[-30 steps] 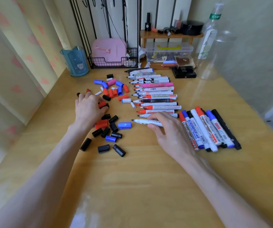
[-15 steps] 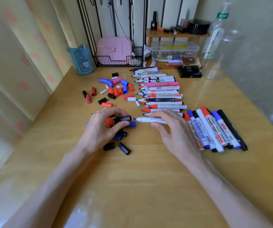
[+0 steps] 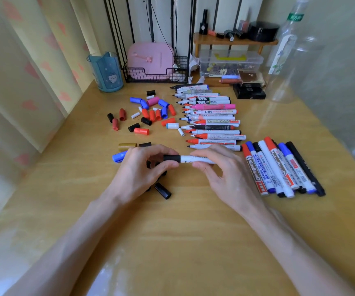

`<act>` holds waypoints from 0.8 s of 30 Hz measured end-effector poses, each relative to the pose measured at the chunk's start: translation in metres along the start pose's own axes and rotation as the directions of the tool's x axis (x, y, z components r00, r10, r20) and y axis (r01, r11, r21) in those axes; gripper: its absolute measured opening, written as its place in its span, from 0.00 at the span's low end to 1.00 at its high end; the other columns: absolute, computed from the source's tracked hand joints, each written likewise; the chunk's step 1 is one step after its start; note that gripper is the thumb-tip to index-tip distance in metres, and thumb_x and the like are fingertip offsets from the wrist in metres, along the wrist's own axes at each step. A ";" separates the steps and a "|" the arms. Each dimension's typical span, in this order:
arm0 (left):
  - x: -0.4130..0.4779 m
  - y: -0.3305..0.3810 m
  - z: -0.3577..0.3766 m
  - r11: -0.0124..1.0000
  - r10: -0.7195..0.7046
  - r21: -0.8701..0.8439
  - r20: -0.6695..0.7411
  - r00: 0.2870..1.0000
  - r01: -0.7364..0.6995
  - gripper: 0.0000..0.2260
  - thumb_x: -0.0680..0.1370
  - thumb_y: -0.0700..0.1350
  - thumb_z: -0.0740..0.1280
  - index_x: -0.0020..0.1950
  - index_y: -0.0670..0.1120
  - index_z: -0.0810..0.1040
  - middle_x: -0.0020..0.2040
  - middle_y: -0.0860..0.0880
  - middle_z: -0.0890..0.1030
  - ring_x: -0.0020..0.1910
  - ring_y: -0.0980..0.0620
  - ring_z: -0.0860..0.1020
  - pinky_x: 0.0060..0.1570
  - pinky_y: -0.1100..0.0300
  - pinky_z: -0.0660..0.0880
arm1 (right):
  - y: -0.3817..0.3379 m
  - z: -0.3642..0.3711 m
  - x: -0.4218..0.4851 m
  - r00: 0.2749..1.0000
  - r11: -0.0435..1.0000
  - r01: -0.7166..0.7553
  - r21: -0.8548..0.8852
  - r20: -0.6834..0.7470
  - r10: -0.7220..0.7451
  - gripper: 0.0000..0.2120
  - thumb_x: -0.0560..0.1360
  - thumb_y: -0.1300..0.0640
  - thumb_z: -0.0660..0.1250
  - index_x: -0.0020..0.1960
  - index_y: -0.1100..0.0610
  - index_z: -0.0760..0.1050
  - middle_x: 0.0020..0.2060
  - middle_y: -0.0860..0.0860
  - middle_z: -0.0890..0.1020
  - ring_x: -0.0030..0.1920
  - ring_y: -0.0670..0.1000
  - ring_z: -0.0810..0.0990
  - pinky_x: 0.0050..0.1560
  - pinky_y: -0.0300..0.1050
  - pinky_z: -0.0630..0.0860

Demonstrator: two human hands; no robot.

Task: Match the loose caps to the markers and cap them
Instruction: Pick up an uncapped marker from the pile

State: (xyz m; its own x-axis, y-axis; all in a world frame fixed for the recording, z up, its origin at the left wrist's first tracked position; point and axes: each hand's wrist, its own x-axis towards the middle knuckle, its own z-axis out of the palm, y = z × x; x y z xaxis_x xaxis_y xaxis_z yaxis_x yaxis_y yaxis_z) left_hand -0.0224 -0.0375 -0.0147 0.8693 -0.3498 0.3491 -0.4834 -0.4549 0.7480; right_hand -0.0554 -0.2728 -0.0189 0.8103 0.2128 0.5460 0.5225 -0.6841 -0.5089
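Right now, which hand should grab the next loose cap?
Left. The left hand, pinching the black cap, is over the loose caps; the right hand grips the white marker.

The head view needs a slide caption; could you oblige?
Left hand fits black cap onto white marker held in right hand.

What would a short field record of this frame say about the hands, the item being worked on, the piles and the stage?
left hand: pinches black cap
right hand: grips white marker by the barrel
cap state: on the marker's tip end; cannot tell if fully seated
uncapped markers: row behind the hands
capped markers: group to the right
loose caps: scattered left of the row
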 end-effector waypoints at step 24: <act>0.015 0.027 0.021 0.998 0.052 -0.042 0.032 0.998 -0.050 0.07 0.80 0.45 0.73 0.57 0.48 0.82 0.48 0.57 0.85 0.41 0.65 0.79 0.43 0.75 0.70 | 0.005 -0.024 0.002 0.992 0.989 -0.126 0.074 0.028 0.124 0.09 0.77 0.50 0.76 0.55 0.52 0.83 0.48 0.40 0.84 0.49 0.43 0.82 0.51 0.44 0.78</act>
State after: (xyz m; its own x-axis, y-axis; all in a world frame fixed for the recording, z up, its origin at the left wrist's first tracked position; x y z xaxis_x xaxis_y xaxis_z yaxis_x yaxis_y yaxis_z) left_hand -0.0243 -0.0725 -0.0017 0.8393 -0.3992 0.3690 -0.5219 -0.4019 0.7524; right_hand -0.0569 -0.2924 -0.0046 0.8759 0.1460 0.4599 0.4350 -0.6516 -0.6215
